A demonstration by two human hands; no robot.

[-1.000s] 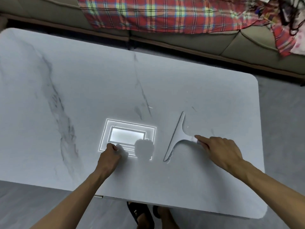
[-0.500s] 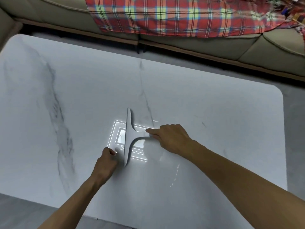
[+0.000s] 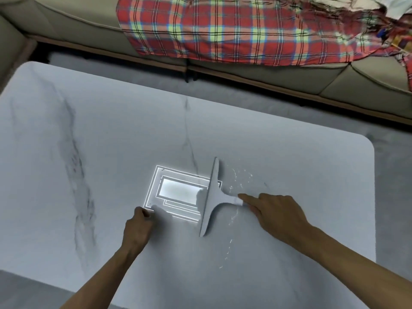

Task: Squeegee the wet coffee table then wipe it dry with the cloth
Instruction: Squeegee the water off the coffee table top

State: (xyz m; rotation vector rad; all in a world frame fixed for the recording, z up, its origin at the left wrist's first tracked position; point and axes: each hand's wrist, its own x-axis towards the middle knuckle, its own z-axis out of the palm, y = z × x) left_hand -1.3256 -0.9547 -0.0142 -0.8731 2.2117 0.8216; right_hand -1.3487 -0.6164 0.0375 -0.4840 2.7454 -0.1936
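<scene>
A white marble coffee table fills the view. A grey T-shaped squeegee lies blade-down on it near the middle, its blade running near to far. My right hand grips the squeegee's short handle from the right, index finger stretched along it. Thin water streaks and droplets glint to the right of the blade. My left hand rests as a closed fist on the tabletop to the left of the blade; I see nothing in it. No wiping cloth shows on the table.
A bright ceiling-light reflection shines on the wet top between my hands. A beige sofa with a red plaid blanket runs along the far side. Grey floor lies past the table's rounded right edge.
The squeegee swept left across the light reflection up to my left hand, then moved back right to the reflection's right edge. My left fist stayed in place.
</scene>
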